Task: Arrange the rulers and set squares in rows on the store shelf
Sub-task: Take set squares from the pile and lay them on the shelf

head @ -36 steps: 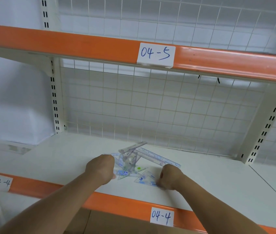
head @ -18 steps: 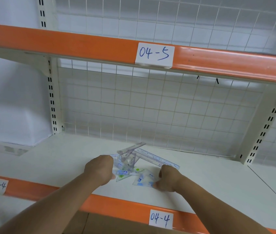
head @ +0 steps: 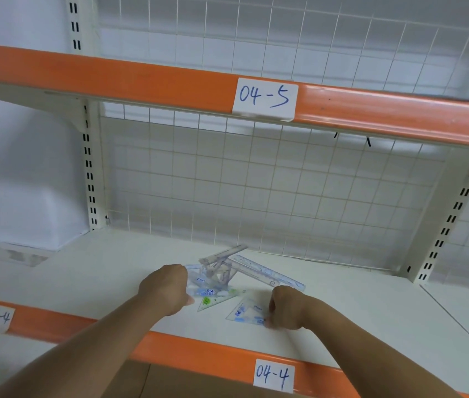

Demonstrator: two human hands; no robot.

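Right hand (head: 288,308) is pinching the right corner of a set square (head: 245,313) lying flat on the shelf (head: 98,271) just front-right of the pile (head: 222,272) and extending leftward from the grip, while left hand (head: 164,288) is curling at the pile's left edge, hold hidden.

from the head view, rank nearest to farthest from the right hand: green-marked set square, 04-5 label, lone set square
1. lone set square: pinched by the right hand.
2. green-marked set square: to its left.
3. 04-5 label: upper shelf edge.

Rulers (head: 267,272) and set squares (head: 246,313) under my fingers: clear glossy plastic. Shelf (head: 98,271): matt white metal; edge strip (head: 187,353) glossy orange, paper labels (head: 273,376).
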